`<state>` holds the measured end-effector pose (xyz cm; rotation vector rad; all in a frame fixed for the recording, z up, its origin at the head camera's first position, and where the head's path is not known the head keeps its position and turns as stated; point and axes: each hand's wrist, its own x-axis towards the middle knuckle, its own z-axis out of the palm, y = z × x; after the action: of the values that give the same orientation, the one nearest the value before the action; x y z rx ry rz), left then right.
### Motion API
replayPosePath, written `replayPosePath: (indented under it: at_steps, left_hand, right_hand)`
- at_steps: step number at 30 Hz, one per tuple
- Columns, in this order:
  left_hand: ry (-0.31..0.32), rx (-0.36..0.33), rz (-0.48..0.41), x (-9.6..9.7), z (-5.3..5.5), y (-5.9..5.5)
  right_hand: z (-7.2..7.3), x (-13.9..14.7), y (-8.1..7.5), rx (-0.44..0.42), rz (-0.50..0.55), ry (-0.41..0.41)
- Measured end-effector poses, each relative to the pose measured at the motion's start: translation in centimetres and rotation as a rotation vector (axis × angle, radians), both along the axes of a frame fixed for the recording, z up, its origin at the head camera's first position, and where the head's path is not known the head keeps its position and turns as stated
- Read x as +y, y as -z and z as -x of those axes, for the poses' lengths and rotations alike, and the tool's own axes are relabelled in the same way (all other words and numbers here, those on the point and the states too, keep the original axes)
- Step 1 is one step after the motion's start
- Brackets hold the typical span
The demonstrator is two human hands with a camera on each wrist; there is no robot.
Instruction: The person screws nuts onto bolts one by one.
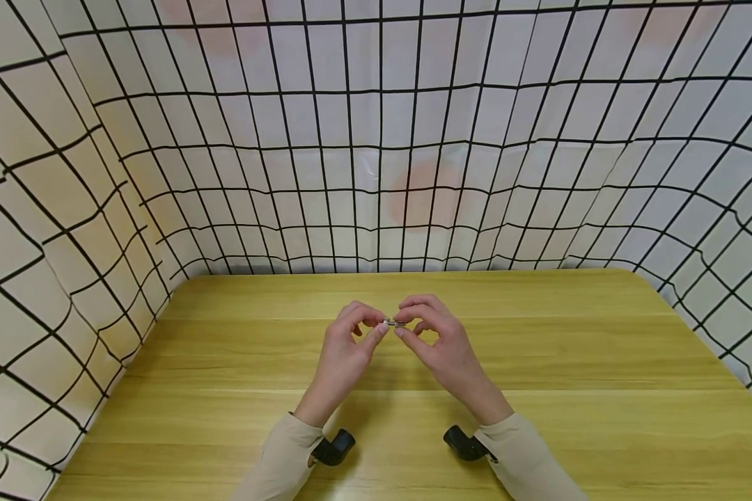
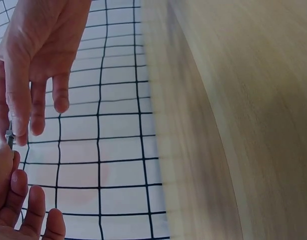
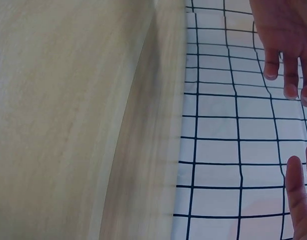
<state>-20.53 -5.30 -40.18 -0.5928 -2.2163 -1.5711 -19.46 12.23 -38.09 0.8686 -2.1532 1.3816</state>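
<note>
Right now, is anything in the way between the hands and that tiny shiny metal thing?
Nothing I can see. The left hand and right hand both pinch the small metal piece, with nothing blocking either one.

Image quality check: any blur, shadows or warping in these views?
Head: faint shadow on the table, lines on the backdrop bent, lens or cloth unclear; left wrist: table grain soft, metal piece too small for detail; right wrist: table hazy, hands cut off.
</note>
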Motion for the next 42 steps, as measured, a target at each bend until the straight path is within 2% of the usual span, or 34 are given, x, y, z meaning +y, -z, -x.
replayPosePath:
  at_steps: [13, 22, 28, 33, 42]
  left_hand:
    - [0.003, 0.007, -0.003, 0.27, -0.08, 0.06]
    - [0.028, -0.001, -0.018, 0.2, -0.23, 0.04]
    - [0.03, 0.007, -0.016, 0.13, -0.12, 0.05]
    - [0.028, -0.002, -0.011, 0.09, -0.07, 0.12]
    - [0.025, -0.007, -0.011, 0.14, -0.05, 0.14]
  right_hand:
    - [-0.24, -0.27, 0.0, -0.058, -0.004, 0.039]
    - [-0.24, -0.15, 0.07, -0.117, 0.0, 0.016]
    - [-0.12, 0.02, 0.0, -0.063, 0.004, -0.039]
    - [-0.05, 0.02, 0.0, -0.022, 0.006, -0.041]
    - [-0.03, 0.08, 0.07, -0.038, 0.005, -0.018]
